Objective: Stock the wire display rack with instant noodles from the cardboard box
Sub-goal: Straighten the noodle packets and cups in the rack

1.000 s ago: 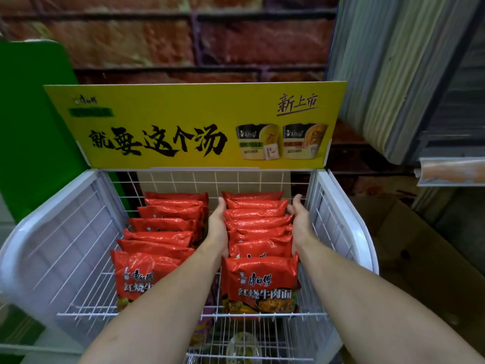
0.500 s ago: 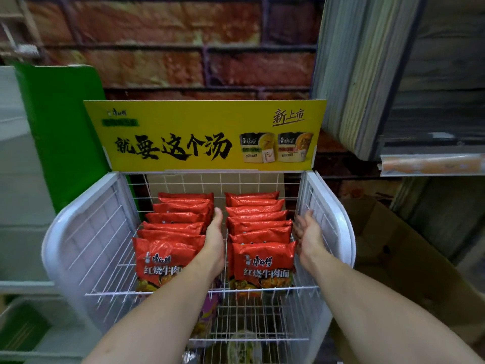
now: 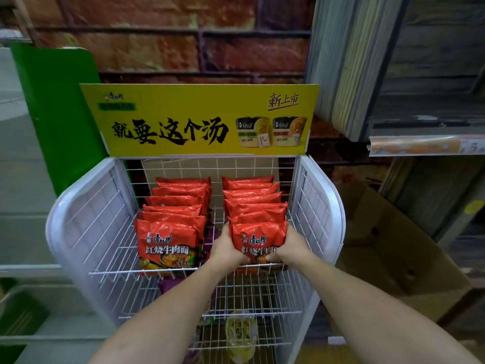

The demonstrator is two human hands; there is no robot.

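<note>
Brick wall (image 3: 157, 35) behind, yellow sign (image 3: 199, 119) at 12 o'clock over the white wire rack (image 3: 86, 227). Top tier holds two rows of red instant noodle packs standing on edge: left row (image 3: 178, 203) and right row (image 3: 252, 198), with a gap between. Both hands are on the front pack (image 3: 258, 240) of the right row. The left hand (image 3: 225, 252) grips its 9 o'clock edge and the right hand (image 3: 291, 245) its 3 o'clock edge, fingers curled in at the bottom, right at the front rail (image 3: 157, 270). Cardboard box (image 3: 388, 245) sits at 3 o'clock of the rack, open; its contents can't be seen. Yellowish packet (image 3: 240, 334) lies on a lower tier at 6 o'clock. Looks like seating or squaring the front pack. Risks: let go while it leans forward and it likely tips over the low rail; squeeze too hard and the noodles crack; nudge the row sideways and packs may slide into the middle gap.
</note>
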